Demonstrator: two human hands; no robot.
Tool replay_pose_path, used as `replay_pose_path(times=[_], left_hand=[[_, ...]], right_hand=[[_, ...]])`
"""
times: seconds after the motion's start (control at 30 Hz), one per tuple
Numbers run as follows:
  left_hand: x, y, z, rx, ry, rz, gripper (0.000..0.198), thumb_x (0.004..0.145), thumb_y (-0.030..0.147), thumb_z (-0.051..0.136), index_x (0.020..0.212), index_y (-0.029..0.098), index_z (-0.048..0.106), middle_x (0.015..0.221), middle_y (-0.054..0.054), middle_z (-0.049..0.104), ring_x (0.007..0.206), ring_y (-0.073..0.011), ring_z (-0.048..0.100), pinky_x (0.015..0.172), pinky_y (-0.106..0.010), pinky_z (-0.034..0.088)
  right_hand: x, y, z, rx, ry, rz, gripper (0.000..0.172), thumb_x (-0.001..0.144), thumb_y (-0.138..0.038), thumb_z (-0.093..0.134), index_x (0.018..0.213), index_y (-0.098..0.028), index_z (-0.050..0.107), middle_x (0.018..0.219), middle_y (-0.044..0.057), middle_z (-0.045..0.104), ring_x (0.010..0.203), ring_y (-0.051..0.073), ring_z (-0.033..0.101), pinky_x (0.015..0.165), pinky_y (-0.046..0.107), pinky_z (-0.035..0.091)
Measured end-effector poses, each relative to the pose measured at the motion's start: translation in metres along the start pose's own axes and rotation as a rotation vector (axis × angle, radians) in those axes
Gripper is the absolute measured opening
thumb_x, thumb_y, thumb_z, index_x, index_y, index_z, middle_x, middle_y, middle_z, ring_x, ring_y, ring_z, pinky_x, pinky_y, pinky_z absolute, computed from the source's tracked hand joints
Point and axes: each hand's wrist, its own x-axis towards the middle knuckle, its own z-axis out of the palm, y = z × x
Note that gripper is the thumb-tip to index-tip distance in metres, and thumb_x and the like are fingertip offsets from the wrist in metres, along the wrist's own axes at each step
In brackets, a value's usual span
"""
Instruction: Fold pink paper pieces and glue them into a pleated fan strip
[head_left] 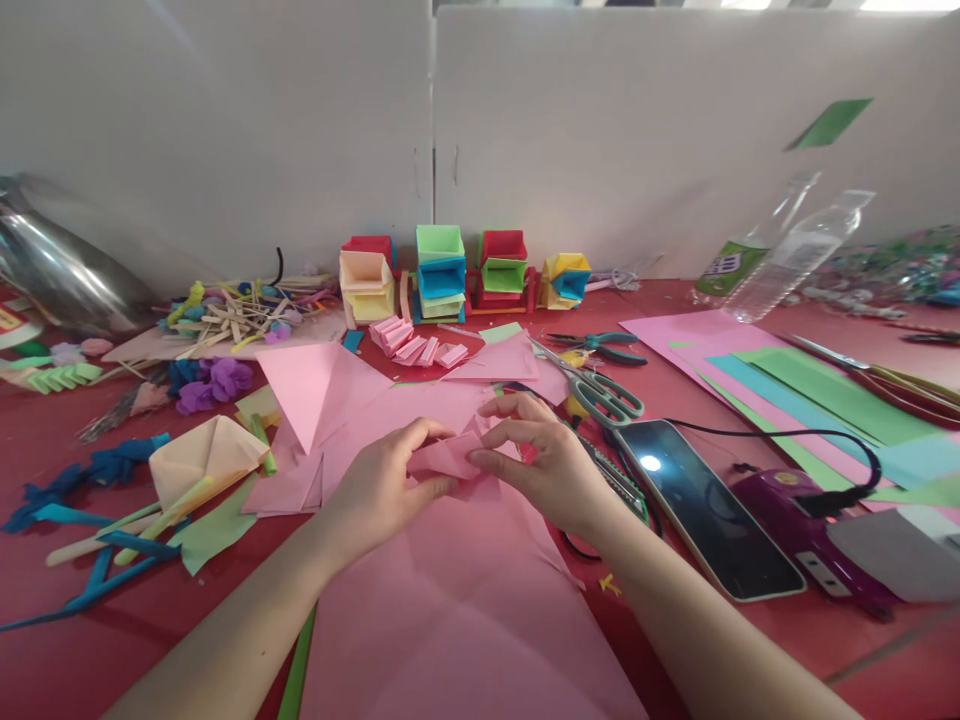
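Small folded pink paper piece (448, 457): you pinched its 9 o'clock end with your left hand (386, 490), its 3 o'clock end with your right hand (551, 462), over the broad pink paper sheet (465, 600). Grey-handled metal scissors (583, 379) lay at 2 o'clock.

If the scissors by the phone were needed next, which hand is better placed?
Probably the right hand: the scissors lie on its side, farther from the left hand. Both hands hold pink paper.
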Motion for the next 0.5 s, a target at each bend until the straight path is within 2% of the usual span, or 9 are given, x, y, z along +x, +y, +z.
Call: replay_pose_path(times=[0.23,0.37,0.5], left_hand=[[0.0015,-0.0013,-0.0032,0.228,-0.043,0.038,0.021,0.075,0.022,0.059,0.095,0.022,0.059,0.1,-0.003,0.066,0.092,-0.0222,0.06,0.076,-0.031,0.044],[0.0005,0.0,-0.0038,0.21,-0.098,0.085,0.019,0.075,0.017,0.055,0.094,0.022,0.056,0.096,-0.001,0.064,0.087,-0.0196,0.06,0.071,-0.028,0.043],[0.0,0.0005,-0.0015,0.157,-0.139,0.133,0.008,0.076,0.024,0.059,0.082,0.022,0.053,0.083,0.002,0.06,0.077,-0.0163,0.057,0.063,-0.025,0.04]], right_hand=[[-0.0015,-0.0024,0.0032,-0.121,-0.029,-0.123,0.011,0.078,-0.022,0.064,0.068,-0.02,0.067,0.1,0.006,0.056,0.096,0.02,0.051,0.084,0.037,0.042],[-0.0023,-0.0042,0.0026,-0.15,-0.063,-0.175,0.011,0.074,-0.018,0.066,0.064,-0.018,0.062,0.104,0.007,0.056,0.098,0.021,0.051,0.089,0.039,0.04],[-0.0034,-0.0054,0.0011,-0.137,-0.102,-0.188,0.016,0.075,-0.018,0.066,0.06,-0.017,0.061,0.105,0.007,0.057,0.101,0.021,0.05,0.088,0.038,0.041]])
